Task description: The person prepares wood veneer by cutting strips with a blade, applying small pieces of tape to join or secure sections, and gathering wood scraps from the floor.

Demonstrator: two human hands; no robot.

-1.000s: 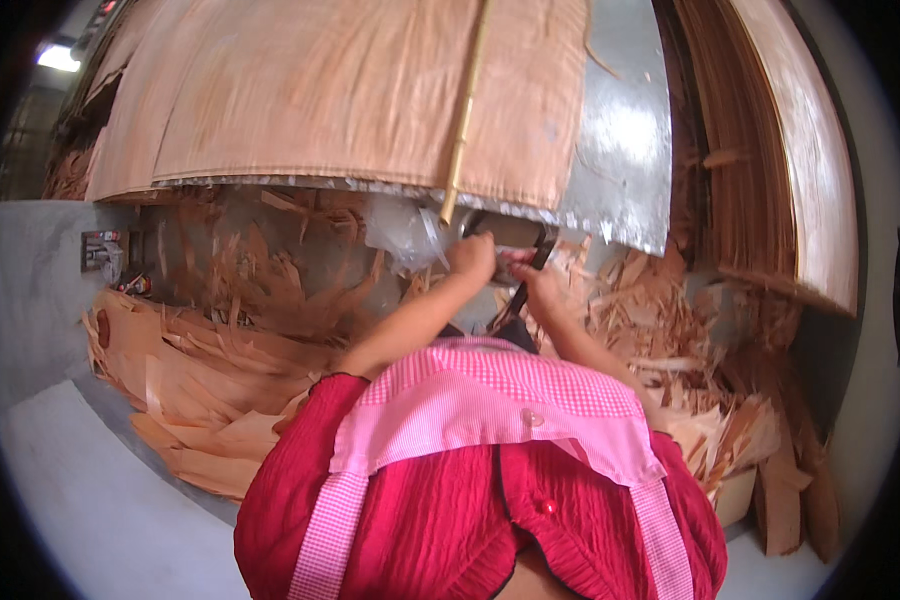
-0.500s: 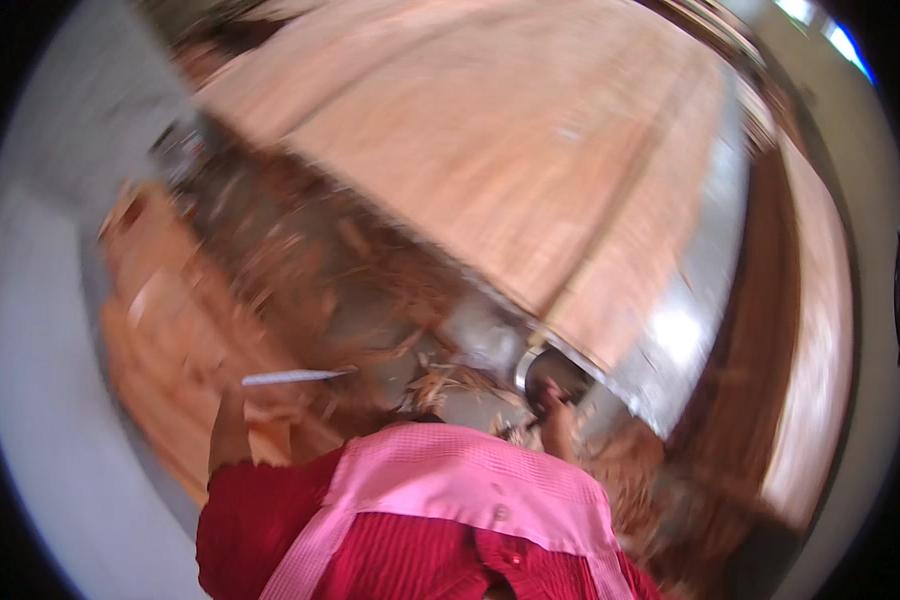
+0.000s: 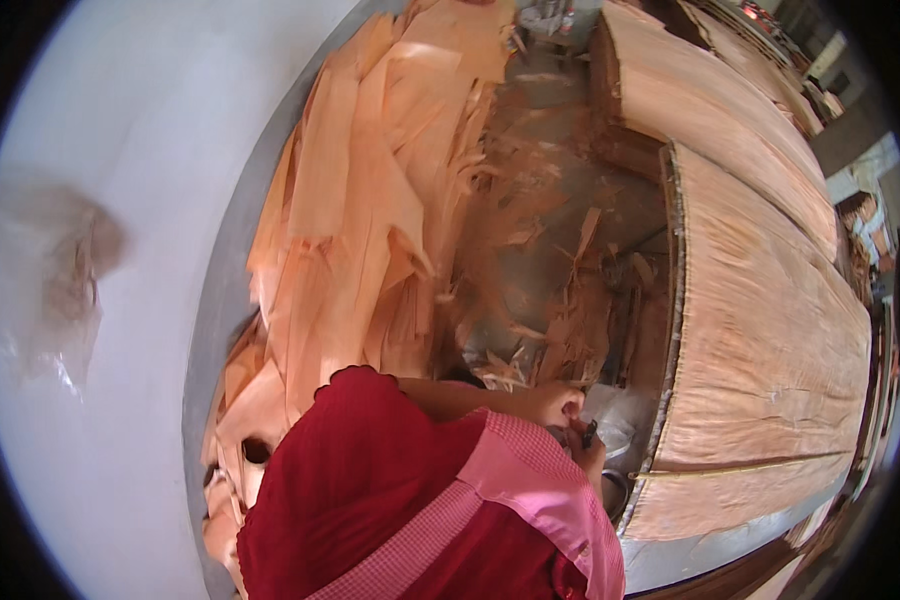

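Note:
My left hand (image 3: 558, 403) is closed with its fingers curled, and whatever it pinches is too small to make out. Just below it, my right hand (image 3: 592, 462) is closed around a small dark object (image 3: 588, 434) of unclear kind. The two hands meet in front of my chest, beside the edge of a tall stack of thin wood veneer sheets (image 3: 770, 320). A narrow yellowish strip (image 3: 740, 467) runs across the top of this stack. Close to my right hand, at the stack's edge, a round ring-like thing (image 3: 615, 490) is partly hidden by my apron.
Loose veneer sheets (image 3: 350, 200) are heaped on the left along a pale wall (image 3: 140, 150). Wood scraps (image 3: 570, 320) litter the grey floor between heap and stack. Another veneer stack (image 3: 710, 90) stands farther back. A crumpled clear plastic bag (image 3: 75, 270) is at the far left.
My view has turned left. My left hand, earlier out at the left with a long pale blade-like strip, has come in to my right hand; that strip no longer shows.

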